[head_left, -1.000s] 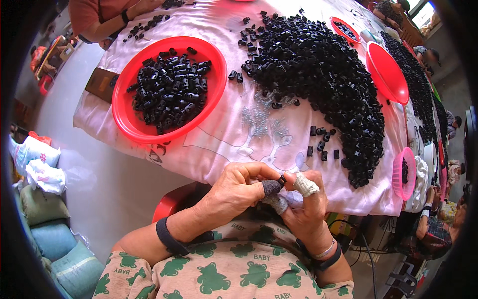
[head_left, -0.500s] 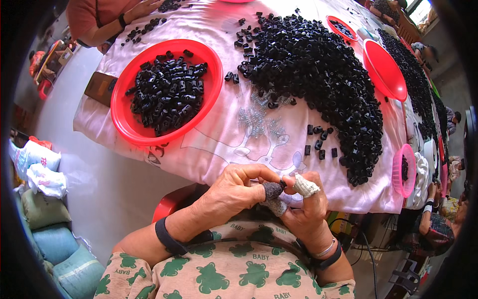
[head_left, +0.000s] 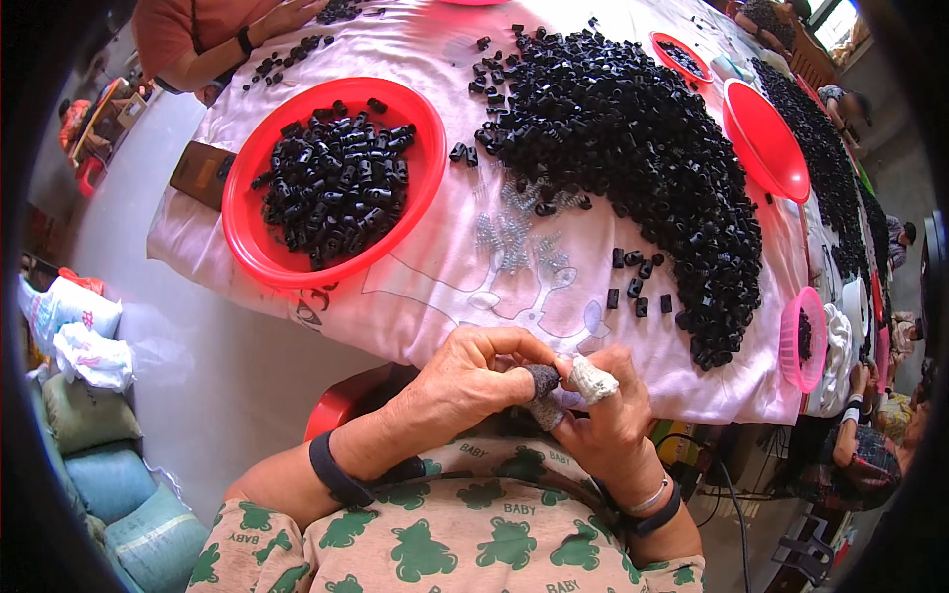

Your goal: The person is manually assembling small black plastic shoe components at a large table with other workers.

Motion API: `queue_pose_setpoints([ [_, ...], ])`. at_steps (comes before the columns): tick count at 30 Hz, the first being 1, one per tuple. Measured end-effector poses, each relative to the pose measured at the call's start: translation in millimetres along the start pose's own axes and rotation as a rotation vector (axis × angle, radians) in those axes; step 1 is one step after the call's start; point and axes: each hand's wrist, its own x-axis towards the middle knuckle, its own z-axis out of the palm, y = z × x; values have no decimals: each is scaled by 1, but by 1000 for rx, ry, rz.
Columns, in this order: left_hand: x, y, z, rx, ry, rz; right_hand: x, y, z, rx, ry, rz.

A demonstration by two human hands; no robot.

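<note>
At the table's near edge, my left hand [head_left: 473, 368] and right hand [head_left: 621, 410] meet with their fingertips pinched together. Dark grey cloth [head_left: 543, 380] wraps my left thumb, and a white knitted cover [head_left: 593, 379] is on a right-hand digit. Whatever lies between the fingertips is hidden by them. Just beyond the hands is a loose cluster of small metal springs [head_left: 516, 237]. To its right, several small black plastic cylinders [head_left: 638, 282] lie apart from a large heap of the same black parts [head_left: 633, 138]. A red basin [head_left: 235, 242] at left holds black cylindrical pieces.
A phone-like brown object [head_left: 201, 175] lies beside the basin. Another red basin [head_left: 766, 138] and a pink basket [head_left: 803, 341] stand at right. Across the table at upper left is a person's arm [head_left: 213, 64]. Stuffed sacks [head_left: 114, 484] lie on the floor at left.
My right fingers have shifted slightly left and down, closer against the left ones. A small dark piece that showed between the fingertips is now hidden. The basin and heap look the same.
</note>
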Motion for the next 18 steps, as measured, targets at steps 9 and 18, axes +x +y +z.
queue_pose_setpoints([
  [9, 1, -5, 1, -61, 42, -52, 4, 5, -2, 6, 13, 26],
  [18, 5, -17, 4, 24, 28, 22, 3, 13, -6, -99, -116, -17],
])
